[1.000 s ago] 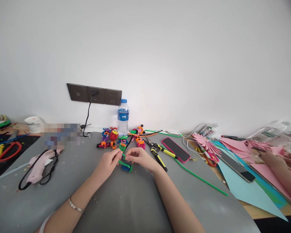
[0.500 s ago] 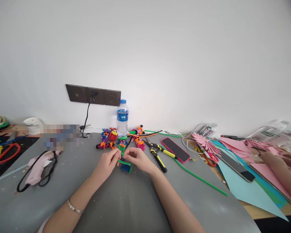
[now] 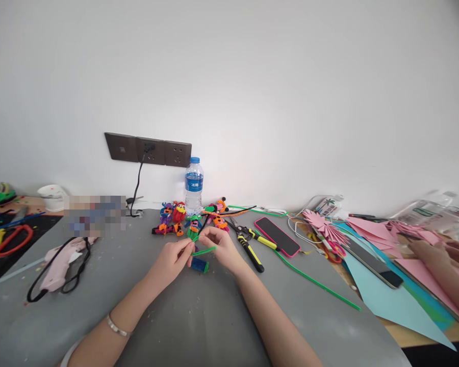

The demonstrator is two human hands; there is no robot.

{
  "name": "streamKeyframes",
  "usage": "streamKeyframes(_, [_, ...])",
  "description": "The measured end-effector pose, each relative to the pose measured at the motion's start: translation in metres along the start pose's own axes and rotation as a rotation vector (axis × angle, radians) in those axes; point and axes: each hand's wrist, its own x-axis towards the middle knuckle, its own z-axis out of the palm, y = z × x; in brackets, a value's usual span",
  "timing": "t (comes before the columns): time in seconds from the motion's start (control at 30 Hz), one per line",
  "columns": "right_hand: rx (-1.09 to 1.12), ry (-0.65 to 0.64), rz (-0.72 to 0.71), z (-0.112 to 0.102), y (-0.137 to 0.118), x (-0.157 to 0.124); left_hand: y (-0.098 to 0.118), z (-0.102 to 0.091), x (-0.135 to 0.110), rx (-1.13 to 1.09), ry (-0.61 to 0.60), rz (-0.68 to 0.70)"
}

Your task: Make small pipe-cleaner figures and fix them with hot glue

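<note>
My left hand [image 3: 173,258] and my right hand [image 3: 222,246] meet over the grey table [image 3: 199,316], both pinched on a green pipe cleaner [image 3: 204,251] that runs between them. A small blue piece [image 3: 199,264] hangs just under my fingers; I cannot tell whether it is joined to the green pipe cleaner. Several little pipe-cleaner figures [image 3: 176,218] in orange, purple, red and green lie just beyond my hands, near a water bottle [image 3: 194,186].
Yellow-handled pliers [image 3: 250,243], a pink-cased phone [image 3: 277,235] and a long green pipe cleaner [image 3: 315,280] lie to the right. A pink glue gun [image 3: 61,260] with a black cord lies at left. Another person's hands [image 3: 439,255] work on pink paper at far right.
My right hand has lifted slightly and pulled the green pipe cleaner up, so it now stretches out straight between my fingers above the blue piece.
</note>
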Motion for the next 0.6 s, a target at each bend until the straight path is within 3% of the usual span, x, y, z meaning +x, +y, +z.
streamKeyframes(0.6, [0.036,-0.027,0.081,-0.010,-0.001,0.001,-0.003,-0.002,0.000,0.006,0.037,0.003])
